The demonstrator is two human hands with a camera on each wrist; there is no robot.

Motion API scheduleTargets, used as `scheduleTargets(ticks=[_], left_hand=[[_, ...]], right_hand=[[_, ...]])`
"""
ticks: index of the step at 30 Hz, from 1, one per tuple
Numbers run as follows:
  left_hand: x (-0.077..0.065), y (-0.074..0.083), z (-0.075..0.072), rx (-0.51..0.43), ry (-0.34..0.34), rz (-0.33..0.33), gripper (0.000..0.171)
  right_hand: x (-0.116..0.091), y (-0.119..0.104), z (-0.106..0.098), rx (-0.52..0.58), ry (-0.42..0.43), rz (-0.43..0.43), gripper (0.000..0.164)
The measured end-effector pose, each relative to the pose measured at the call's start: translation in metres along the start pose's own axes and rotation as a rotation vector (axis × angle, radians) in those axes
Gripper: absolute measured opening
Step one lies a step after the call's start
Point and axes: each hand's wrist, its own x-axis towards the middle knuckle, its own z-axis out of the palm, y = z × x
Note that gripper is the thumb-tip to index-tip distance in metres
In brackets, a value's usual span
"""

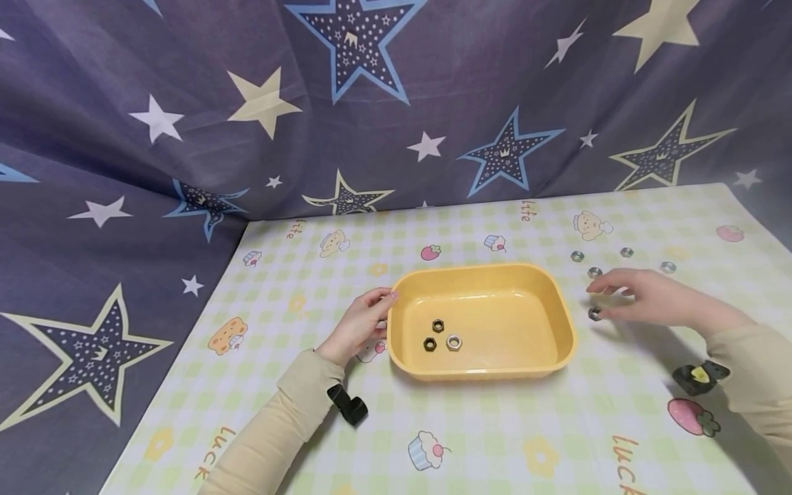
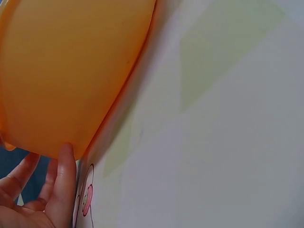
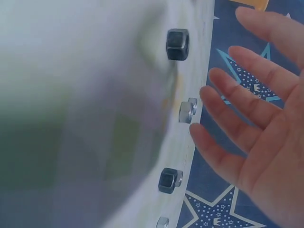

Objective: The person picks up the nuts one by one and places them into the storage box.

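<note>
Of the two hands, the left hand grasps the left end of one yellow rounded-rectangular plastic tray, while the right hand is released, fingers loosely extended, above the bench. Inside the tray, toward its left side, lie three metal hex nuts: two dark nuts and one silver nut. Right of the tray, five loose metal hex nuts show in the head view, one just beside the right thumb. Behind hangs one dark purple-blue star-printed cloth.
</note>
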Motion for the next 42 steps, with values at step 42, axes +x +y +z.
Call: scheduleTargets(ticks=[42], left_hand=[[-0.002, 0.000, 0.001, -0.026, -0.008, 0.015, 0.033]], right_hand=[[0.001, 0.005, 0.012, -0.110, -0.060, -0.047, 0.037]])
